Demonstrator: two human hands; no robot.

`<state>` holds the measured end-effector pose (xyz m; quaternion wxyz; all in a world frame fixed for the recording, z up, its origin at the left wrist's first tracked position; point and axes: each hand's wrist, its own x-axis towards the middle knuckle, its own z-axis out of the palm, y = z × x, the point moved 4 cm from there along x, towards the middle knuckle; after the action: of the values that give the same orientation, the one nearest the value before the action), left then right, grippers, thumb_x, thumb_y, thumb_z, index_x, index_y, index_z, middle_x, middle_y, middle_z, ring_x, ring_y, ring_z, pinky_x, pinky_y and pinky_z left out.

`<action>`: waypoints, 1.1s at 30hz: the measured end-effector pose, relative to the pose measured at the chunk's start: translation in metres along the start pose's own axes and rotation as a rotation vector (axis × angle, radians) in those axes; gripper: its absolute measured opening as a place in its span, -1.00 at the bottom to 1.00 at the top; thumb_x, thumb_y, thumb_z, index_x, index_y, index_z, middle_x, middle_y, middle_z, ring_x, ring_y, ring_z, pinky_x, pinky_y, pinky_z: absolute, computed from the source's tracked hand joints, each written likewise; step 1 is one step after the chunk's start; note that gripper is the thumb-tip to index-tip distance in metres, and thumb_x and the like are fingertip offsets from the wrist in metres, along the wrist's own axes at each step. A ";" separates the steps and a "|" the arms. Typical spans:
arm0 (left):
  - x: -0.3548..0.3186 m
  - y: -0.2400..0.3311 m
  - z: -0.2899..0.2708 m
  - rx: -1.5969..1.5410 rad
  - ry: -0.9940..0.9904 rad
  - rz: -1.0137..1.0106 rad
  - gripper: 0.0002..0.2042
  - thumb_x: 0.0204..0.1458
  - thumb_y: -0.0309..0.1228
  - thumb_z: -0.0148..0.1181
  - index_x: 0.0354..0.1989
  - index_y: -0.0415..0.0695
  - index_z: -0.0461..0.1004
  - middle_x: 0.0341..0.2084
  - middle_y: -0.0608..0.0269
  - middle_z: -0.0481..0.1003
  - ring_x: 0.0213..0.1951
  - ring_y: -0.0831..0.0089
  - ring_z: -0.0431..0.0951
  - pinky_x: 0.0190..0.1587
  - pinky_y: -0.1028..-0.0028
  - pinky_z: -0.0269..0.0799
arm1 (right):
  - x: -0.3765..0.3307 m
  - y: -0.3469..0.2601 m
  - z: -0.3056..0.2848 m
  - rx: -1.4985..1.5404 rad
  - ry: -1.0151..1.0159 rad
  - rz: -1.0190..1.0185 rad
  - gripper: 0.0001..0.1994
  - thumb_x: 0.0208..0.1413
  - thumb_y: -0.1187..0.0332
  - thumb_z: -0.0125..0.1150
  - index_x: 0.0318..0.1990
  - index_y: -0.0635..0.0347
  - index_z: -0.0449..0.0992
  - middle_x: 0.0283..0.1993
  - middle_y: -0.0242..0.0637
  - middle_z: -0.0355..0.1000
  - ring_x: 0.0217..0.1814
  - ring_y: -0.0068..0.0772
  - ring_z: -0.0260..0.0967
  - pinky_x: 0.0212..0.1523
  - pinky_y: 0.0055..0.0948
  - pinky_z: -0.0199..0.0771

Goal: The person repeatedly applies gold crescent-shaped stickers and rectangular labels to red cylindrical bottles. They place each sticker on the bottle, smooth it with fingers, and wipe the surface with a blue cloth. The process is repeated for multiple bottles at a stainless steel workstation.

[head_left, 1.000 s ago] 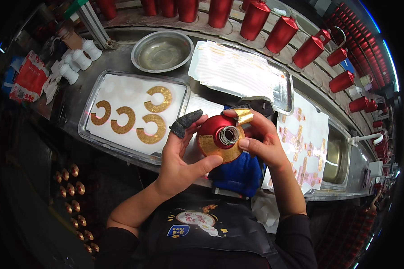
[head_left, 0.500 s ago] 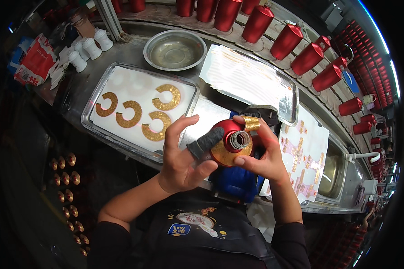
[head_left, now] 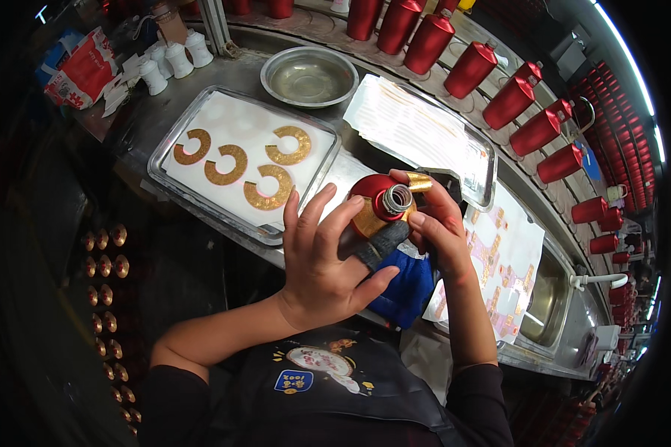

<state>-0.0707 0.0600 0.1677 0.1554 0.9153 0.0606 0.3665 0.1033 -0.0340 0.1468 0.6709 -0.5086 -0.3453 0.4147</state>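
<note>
A red metallic bottle (head_left: 370, 185) stands in front of me with its open threaded neck tilted toward me. A gold sheet (head_left: 367, 221) lies curved on its shoulder around the neck. My left hand (head_left: 324, 257) has its fingers spread at the bottle's left; one finger, in a dark grey sleeve (head_left: 387, 242), presses on the shoulder below the neck. My right hand (head_left: 445, 231) closes on the bottle's right side, thumb beside the neck. Across its index finger sits a shiny gold band (head_left: 419, 182). The bottle's lower part is hidden.
A tray (head_left: 156, 160) with several gold C-shaped pieces (head_left: 226, 165) lies at left, a metal basin (head_left: 309, 103) behind it. White sheets (head_left: 410, 119) fill another tray. Patterned sheets (head_left: 525, 261) lie right, near a sink (head_left: 555, 298). Red bottles (head_left: 470, 69) line a conveyor. A blue cloth (head_left: 406, 287) hangs below.
My left hand's sleeved finger has moved from the bottle's upper left to below the neck, and its other fingers have straightened. My right thumb has shifted up beside the neck.
</note>
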 end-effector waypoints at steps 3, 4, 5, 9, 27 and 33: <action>0.005 0.011 0.009 0.069 -0.060 -0.038 -0.67 0.00 -0.12 0.39 -0.16 -0.06 0.67 0.26 0.00 0.19 0.36 -0.22 0.07 0.32 -0.37 -0.20 | 0.001 -0.003 -0.005 -0.019 -0.011 0.058 -0.48 0.21 0.32 0.22 0.32 0.24 0.39 0.18 -0.34 0.44 0.12 -0.55 0.41 0.05 -0.54 0.44; 0.006 0.011 0.007 0.042 0.008 -0.036 -0.69 0.00 -0.15 0.40 -0.16 -0.06 0.67 0.28 0.00 0.17 0.36 -0.23 0.07 0.33 -0.35 -0.21 | 0.002 -0.003 -0.006 -0.043 -0.037 0.073 -0.49 0.21 0.32 0.22 0.31 0.24 0.41 0.16 -0.35 0.45 0.10 -0.57 0.41 0.03 -0.54 0.44; 0.006 0.010 0.007 -0.006 0.055 -0.036 -0.71 0.00 -0.17 0.41 -0.17 -0.05 0.68 0.30 0.00 0.16 0.36 -0.24 0.08 0.34 -0.34 -0.22 | 0.004 -0.002 -0.006 -0.056 -0.031 0.063 -0.49 0.20 0.32 0.24 0.30 0.23 0.42 0.14 -0.35 0.46 0.08 -0.57 0.42 0.02 -0.54 0.45; -0.001 -0.004 0.011 -0.256 0.194 -0.084 -0.38 -0.15 -0.23 0.58 0.11 -0.18 0.51 0.27 -0.09 0.13 0.33 -0.14 0.15 0.35 -0.06 0.08 | 0.010 0.002 -0.007 -0.137 -0.002 -0.121 -0.52 0.16 0.30 0.35 0.22 0.24 0.50 0.06 -0.34 0.49 -0.07 -0.60 0.46 -0.07 -0.55 0.48; 0.024 -0.046 0.032 -1.151 -0.302 -0.472 -0.13 -0.31 -0.47 0.63 0.29 -0.06 0.29 0.23 0.11 0.27 0.28 0.16 0.34 0.32 0.25 0.31 | -0.009 0.013 -0.009 0.027 0.196 -0.018 -0.58 0.03 0.50 0.45 0.06 0.27 0.51 -0.08 -0.44 0.35 -0.37 -0.80 0.40 -0.41 -0.74 0.32; 0.027 -0.055 0.027 -0.977 -0.371 -0.341 -0.03 -0.33 -0.48 0.65 0.37 -0.14 0.23 0.26 0.16 0.33 0.31 0.35 0.33 0.36 0.31 0.24 | -0.008 0.009 0.002 -0.002 0.194 -0.040 -0.64 0.03 0.54 0.38 0.02 0.27 0.54 -0.03 -0.43 0.36 -0.34 -0.83 0.34 -0.35 -0.75 0.34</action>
<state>-0.0323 0.1114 0.1484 0.6276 0.7632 0.0022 0.1540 0.0962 -0.0394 0.1380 0.7088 -0.5403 -0.2892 0.3495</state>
